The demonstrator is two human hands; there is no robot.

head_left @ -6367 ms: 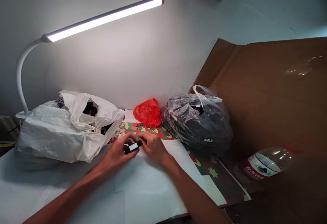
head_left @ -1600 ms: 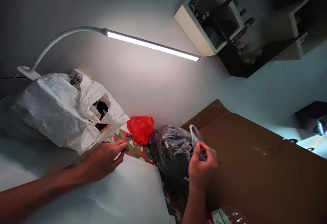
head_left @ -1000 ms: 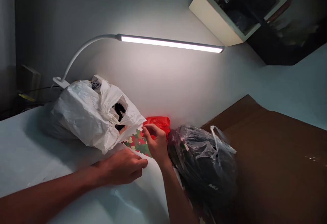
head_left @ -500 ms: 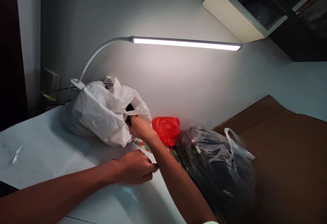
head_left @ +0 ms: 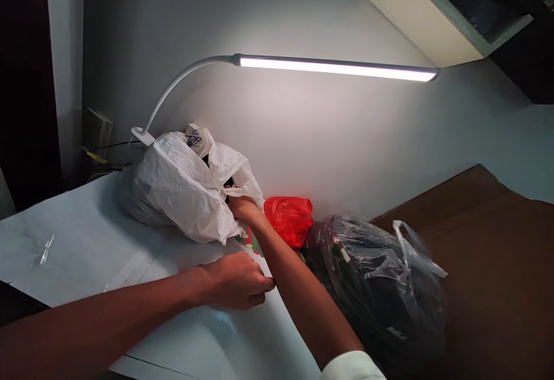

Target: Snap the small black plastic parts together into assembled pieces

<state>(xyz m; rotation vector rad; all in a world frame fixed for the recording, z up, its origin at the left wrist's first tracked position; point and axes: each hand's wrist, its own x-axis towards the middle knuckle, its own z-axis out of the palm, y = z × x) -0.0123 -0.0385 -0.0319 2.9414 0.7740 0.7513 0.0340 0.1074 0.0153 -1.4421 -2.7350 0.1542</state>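
A white plastic bag [head_left: 182,189], knotted near its right side, lies bulging on the white tabletop [head_left: 82,253]. Through a gap beside the knot, my right hand [head_left: 244,209] reaches into the bag; its fingers are hidden inside, so what they touch cannot be seen. Nearer to me, my left hand [head_left: 240,282] is held over the tabletop beside my right forearm, its fingers curled together. Whether it pinches anything small is hidden. A red plastic bag [head_left: 289,218] sits just right of my right wrist.
A lit bar lamp [head_left: 337,70] on a curved white neck stretches above the bags, clamped at the back left. A clear bag with dark contents [head_left: 381,287] stands at the right, beside brown board [head_left: 489,253]. A cabinet [head_left: 437,22] hangs at upper right.
My right hand has gone deeper into the white bag, and its fingers are now out of sight. The whole view has shifted, moving the scene slightly rightward.
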